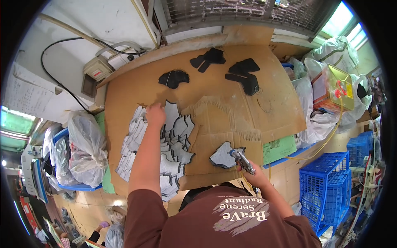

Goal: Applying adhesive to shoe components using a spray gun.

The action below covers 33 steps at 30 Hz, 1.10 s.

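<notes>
My left hand (155, 115) is at the far end of spread, overlapping rows of dark-edged, pale grey cut pieces (165, 159). Its fingers are closed at the edge of one larger cut piece (171, 115); the fingertips are partly hidden. My right hand (256, 177) grips a metal spray gun (245, 162) at the near right of the table. The gun's nozzle is over a separate small stack of pale cut pieces (225, 155), whose right side it partly covers.
Black cut pieces (173, 78) lie in bundles on the far part of the cardboard-covered table (215, 120). Bagged goods (87, 144) stand at the left. At the right are a square can (331, 89), a yellow hose (340, 120) and blue crates (324, 186).
</notes>
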Each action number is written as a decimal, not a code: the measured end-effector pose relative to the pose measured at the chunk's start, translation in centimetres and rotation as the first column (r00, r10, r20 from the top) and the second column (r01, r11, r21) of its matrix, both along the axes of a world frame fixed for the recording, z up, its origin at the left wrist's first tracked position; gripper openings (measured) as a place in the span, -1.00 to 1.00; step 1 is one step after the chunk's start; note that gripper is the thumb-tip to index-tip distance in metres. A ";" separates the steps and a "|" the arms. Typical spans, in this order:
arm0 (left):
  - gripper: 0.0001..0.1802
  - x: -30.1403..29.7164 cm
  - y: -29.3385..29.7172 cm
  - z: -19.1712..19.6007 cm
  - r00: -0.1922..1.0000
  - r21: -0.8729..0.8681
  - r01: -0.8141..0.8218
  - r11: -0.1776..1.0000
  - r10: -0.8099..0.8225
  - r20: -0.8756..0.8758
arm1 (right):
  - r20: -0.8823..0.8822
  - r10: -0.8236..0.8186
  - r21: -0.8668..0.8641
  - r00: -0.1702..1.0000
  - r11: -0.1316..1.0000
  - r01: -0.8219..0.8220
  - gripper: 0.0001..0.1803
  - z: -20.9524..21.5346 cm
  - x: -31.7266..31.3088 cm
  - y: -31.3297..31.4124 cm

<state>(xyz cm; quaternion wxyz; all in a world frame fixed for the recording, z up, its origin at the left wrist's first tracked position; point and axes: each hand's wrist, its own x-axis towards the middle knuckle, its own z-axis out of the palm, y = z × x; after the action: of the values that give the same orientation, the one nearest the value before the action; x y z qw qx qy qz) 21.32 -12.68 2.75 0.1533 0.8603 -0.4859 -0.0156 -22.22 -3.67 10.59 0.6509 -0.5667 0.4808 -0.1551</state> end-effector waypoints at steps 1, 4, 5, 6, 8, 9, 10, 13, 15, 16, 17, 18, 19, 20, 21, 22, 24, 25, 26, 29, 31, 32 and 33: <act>-0.76 -0.3 -1.3 0.1 0.997 0.058 -0.084 0.995 0.083 0.006 | -0.003 0.001 -0.005 1.000 1.000 -0.001 -0.73 0.2 0.0 0.3; -0.72 -0.4 -3.5 0.6 0.982 0.252 -0.002 0.968 0.050 -0.184 | -0.017 0.006 0.013 1.000 1.000 -0.005 -0.69 0.3 -0.1 0.7; -0.72 -0.1 -3.6 0.3 0.982 0.253 -0.007 0.967 0.055 -0.183 | -0.030 -0.015 0.048 0.999 0.999 0.016 -0.66 0.4 0.0 1.0; -0.73 0.1 -3.6 0.1 0.950 0.145 0.050 0.988 -0.003 -0.312 | -0.042 -0.031 0.084 0.999 0.996 0.035 -0.64 0.4 0.1 1.1; -0.74 0.4 -3.3 0.7 0.901 0.035 0.101 0.994 -0.076 -0.428 | -0.028 -0.018 0.065 0.999 0.998 0.020 -0.60 0.3 0.1 1.1; -0.77 0.2 -3.0 2.7 0.790 -0.098 0.103 0.990 -0.141 -0.597 | -0.009 -0.038 0.028 0.999 0.999 0.039 -0.59 -0.1 -0.2 1.2; -0.80 0.3 -2.3 4.6 0.648 -0.224 0.069 0.972 -0.214 -0.731 | 0.014 -0.051 -0.009 0.999 0.999 0.051 -0.58 -0.3 -0.3 1.4; -0.85 3.6 1.2 8.9 0.598 -0.288 0.117 0.950 -0.299 -0.744 | 0.013 -0.050 0.037 0.999 0.998 0.049 -0.56 0.1 -0.2 1.0; -0.85 4.2 3.3 11.1 0.593 -0.173 0.218 0.960 -0.271 -0.758 | -0.007 -0.071 0.071 0.997 0.995 0.071 -0.56 0.5 0.2 0.8; -0.85 4.5 4.1 10.6 0.597 -0.168 0.219 0.961 -0.269 -0.756 | -0.002 -0.071 0.076 0.997 0.995 0.071 -0.56 0.3 0.3 0.8; -0.86 4.5 4.7 10.2 0.624 -0.064 0.309 0.949 -0.253 -0.739 | 0.004 -0.051 0.032 0.999 0.998 0.051 -0.57 -0.1 0.2 0.8; -0.87 4.4 5.3 9.8 0.649 0.044 0.393 0.919 -0.243 -0.721 | 0.007 -0.033 -0.012 0.999 0.999 0.033 -0.59 -0.4 0.2 0.7; -0.86 4.0 5.9 9.1 0.747 0.151 0.407 0.901 -0.233 -0.623 | -0.011 -0.015 -0.018 1.000 1.000 0.015 -0.66 -0.5 0.2 0.7; -0.86 4.4 6.4 7.9 0.747 0.154 0.409 0.899 -0.233 -0.623 | -0.010 -0.018 -0.014 1.000 1.000 0.018 -0.66 -0.7 0.4 0.7; -0.83 5.3 7.2 5.7 0.793 0.181 0.433 0.883 -0.277 -0.542 | -0.005 0.005 -0.041 1.000 0.999 -0.006 -0.69 -0.6 0.7 0.7; -0.81 5.4 7.7 4.2 0.823 0.210 0.463 0.861 -0.329 -0.462 | -0.006 0.020 -0.065 1.000 0.998 -0.020 -0.72 -0.6 0.9 0.7; -0.81 2.5 7.3 5.2 0.856 0.206 0.459 0.864 -0.367 -0.365 | -0.003 -0.004 -0.102 1.000 0.995 0.004 -0.74 -1.2 0.7 0.9; -0.83 0.8 7.0 5.7 0.880 0.070 0.452 0.889 -0.431 -0.197 | -0.005 0.018 -0.104 1.000 0.994 -0.018 -0.74 -1.3 0.6 0.9; -0.85 -0.6 7.3 6.0 0.894 -0.069 0.446 0.893 -0.448 -0.017 | -0.001 0.051 -0.107 0.999 0.993 -0.051 -0.74 -1.4 0.7 0.9; -0.82 -8.8 8.2 5.4 0.734 -0.080 0.414 0.907 -0.384 -0.559 | 0.008 0.059 -0.111 0.998 0.992 -0.058 -0.73 -1.8 0.7 1.0; -0.74 -14.3 9.6 4.8 0.588 -0.121 0.528 0.840 -0.465 -0.662 | 0.002 0.064 -0.088 0.998 0.994 -0.064 -0.73 -1.8 0.7 1.0; -0.71 -16.3 10.3 3.8 0.587 -0.115 0.575 0.810 -0.506 -0.632 | -0.001 0.065 -0.087 0.998 0.994 -0.065 -0.75 -1.8 0.8 1.0; -0.71 -17.6 10.8 2.8 0.586 -0.117 0.575 0.810 -0.507 -0.632 | -0.004 0.065 -0.086 0.998 0.994 -0.065 -0.76 -1.9 0.8 1.1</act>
<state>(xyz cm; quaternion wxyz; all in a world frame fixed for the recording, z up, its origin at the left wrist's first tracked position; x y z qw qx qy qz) 3.68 -1.87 5.59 0.2526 0.6194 -0.6412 -0.3760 -21.40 -2.58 8.74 0.6302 -0.6098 0.4553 -0.1539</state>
